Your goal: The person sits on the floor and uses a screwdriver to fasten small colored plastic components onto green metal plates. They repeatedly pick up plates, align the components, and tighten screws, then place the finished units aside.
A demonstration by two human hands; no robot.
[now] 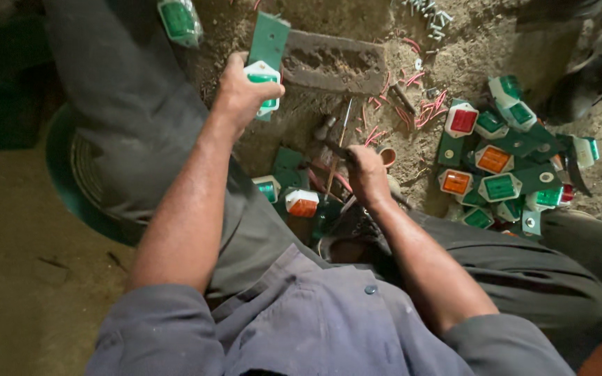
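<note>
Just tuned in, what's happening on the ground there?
A person sits on dirt ground. Their left hand holds a green-lensed lamp unit on a green plate. Their right hand grips a thin metal tool. A pile of green, orange and red lamp units lies to the right, with red wire scraps nearby.

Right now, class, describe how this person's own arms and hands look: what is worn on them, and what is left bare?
Both forearms are bare. The left hand and right hand wear no gloves, rings or watch that can be seen. Grey-blue shirt sleeves are pushed up near the elbows; the cloth is creased and dusty, with a button at the front.
</note>
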